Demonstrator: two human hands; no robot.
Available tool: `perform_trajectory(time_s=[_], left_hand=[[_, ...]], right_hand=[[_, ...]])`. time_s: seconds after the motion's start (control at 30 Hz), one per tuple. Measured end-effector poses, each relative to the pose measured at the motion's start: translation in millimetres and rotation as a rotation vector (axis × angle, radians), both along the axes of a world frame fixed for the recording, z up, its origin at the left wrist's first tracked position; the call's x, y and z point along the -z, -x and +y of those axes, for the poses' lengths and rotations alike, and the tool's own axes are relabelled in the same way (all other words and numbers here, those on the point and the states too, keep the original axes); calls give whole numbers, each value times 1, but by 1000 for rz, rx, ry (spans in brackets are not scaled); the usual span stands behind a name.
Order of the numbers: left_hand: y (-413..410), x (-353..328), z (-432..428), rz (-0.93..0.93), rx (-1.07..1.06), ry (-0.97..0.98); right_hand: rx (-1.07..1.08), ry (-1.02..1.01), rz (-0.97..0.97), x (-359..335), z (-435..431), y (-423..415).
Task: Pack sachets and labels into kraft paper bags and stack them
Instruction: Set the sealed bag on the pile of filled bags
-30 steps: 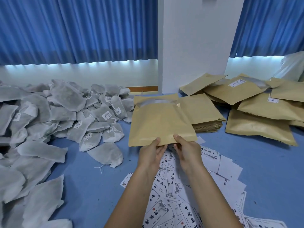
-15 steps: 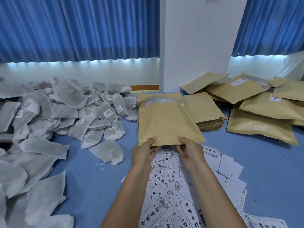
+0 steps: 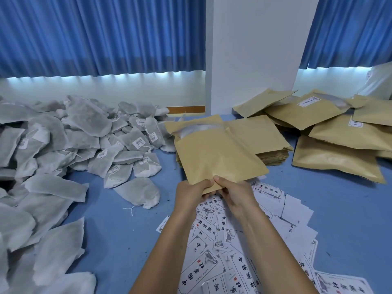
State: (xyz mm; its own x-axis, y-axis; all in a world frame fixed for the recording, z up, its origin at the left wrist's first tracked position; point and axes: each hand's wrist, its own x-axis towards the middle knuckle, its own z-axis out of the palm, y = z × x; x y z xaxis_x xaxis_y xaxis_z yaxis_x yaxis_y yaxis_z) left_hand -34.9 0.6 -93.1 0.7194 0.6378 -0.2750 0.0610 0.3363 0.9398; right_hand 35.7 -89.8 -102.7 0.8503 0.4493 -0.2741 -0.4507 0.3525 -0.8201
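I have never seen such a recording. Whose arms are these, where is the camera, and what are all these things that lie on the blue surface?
There is no machine: a person works with bare hands, and the camera sits on their head, looking forward and down. The left hand and right hand pinch the near edge of one kraft paper bag. On the blue surface lie grey sachets at left, printed labels under the arms, a stack of flat bags behind, and bulging bags at right.

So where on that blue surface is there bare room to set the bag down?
Two bare strips: one between the sachet heap and the labels, another between the labels and the filled kraft bags at right. The piles themselves leave no room.
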Motion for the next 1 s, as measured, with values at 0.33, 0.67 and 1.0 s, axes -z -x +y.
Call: perform_trajectory(time_s=[0.33, 0.67, 1.0], left_hand=[[3, -10, 2, 29, 68, -17], [9, -15, 13, 124, 187, -56], [11, -13, 27, 226, 231, -51]], right_hand=[[-7, -109, 66, 3, 4, 0], [129, -130, 119, -2, -15, -21], [269, -112, 225, -5, -31, -32]])
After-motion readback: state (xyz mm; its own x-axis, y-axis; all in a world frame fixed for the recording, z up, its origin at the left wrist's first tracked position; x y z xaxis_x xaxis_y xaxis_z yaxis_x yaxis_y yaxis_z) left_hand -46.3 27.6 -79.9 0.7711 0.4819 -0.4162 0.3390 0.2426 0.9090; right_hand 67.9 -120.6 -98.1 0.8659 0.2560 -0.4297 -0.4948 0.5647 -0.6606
